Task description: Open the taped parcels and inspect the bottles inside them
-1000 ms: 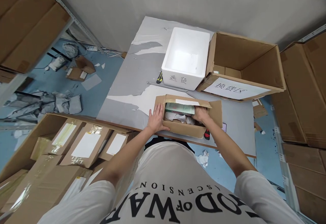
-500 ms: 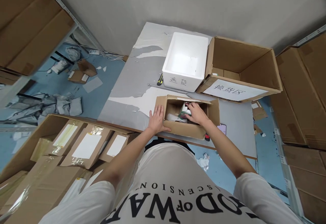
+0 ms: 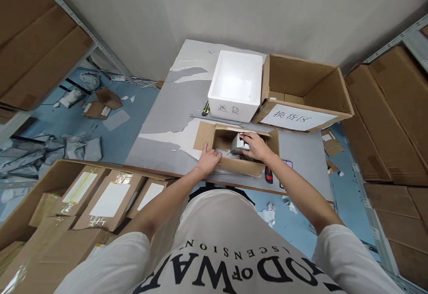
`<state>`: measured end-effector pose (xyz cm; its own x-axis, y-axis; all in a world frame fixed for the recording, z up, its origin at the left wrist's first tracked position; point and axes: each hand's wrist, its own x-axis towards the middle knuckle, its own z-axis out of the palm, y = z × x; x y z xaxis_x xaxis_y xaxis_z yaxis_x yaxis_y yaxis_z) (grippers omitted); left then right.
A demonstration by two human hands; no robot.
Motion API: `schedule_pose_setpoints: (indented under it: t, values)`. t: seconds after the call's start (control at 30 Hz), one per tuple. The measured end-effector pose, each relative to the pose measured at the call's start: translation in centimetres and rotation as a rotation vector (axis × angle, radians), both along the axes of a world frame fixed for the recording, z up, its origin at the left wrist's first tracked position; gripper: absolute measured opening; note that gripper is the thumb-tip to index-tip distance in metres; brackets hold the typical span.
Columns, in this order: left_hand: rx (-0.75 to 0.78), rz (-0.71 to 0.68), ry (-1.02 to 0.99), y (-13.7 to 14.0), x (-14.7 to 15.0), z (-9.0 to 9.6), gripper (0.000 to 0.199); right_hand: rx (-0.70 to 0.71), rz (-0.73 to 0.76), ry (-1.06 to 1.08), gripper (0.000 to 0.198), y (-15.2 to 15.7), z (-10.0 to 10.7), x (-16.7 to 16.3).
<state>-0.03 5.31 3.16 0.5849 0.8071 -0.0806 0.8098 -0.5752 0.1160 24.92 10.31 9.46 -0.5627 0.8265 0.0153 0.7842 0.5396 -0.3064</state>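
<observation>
An open cardboard box lies near the front edge of the table, its flaps spread. My left hand is closed on its near left corner, fingers bent over the edge. My right hand reaches inside from the right, its fingers round a small white and green carton. That carton sits tilted within the box, partly covered by my fingers. Some clear wrapping shows beside it, too small to make out. Just right of the box are a red and black box cutter and a phone, partly behind my forearm.
Behind the box stand a white foam box and a large open carton with a paper sign. A yellow and black utility knife lies beside the foam box. At lower left, a big carton holds several taped parcels. Stacked cartons line the right.
The small carton now shows more upright in my right hand. My left hand has gone from lying flat on the flap to gripping the corner. The view has shifted slightly.
</observation>
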Motion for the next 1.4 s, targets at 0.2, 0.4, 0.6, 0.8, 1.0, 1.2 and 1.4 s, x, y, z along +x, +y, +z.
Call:
schedule_pose_setpoints:
  t: [0.2, 0.4, 0.6, 0.8, 1.0, 1.2, 1.4]
  values:
    - [0.029, 0.094, 0.018, 2.4, -2.1, -0.3, 0.016, 0.224, 0.010, 0.160, 0.050, -0.6, 9.6, 0.8]
    - [0.045, 0.225, 0.059, 5.6, -6.7, -0.4, 0.019, 0.347, -0.043, 0.201, 0.041, -3.1, 16.0, 4.2]
    - [0.041, 0.336, 0.143, 8.4, -10.4, -0.3, 0.020, 0.165, -0.051, 0.149, 0.044, -5.0, 9.8, 5.4]
    - [0.057, 0.380, 0.026, 8.3, -9.9, 0.0, 0.048, -0.057, -0.068, 0.089, 0.054, -5.1, -0.2, 3.2]
    - [0.026, 0.427, -0.031, 5.9, -8.3, 0.0, 0.069, -0.127, -0.030, 0.047, 0.055, -4.9, -4.5, 1.9]
    - [0.103, 0.401, -0.138, 2.7, -5.1, 2.2, 0.058, -0.120, 0.006, 0.061, 0.054, -4.9, -5.7, 1.9]
    - [-0.050, -0.166, -0.417, -0.9, 4.1, 3.6, 0.041, 0.016, 0.011, 0.134, 0.045, -6.0, -4.7, 3.0]
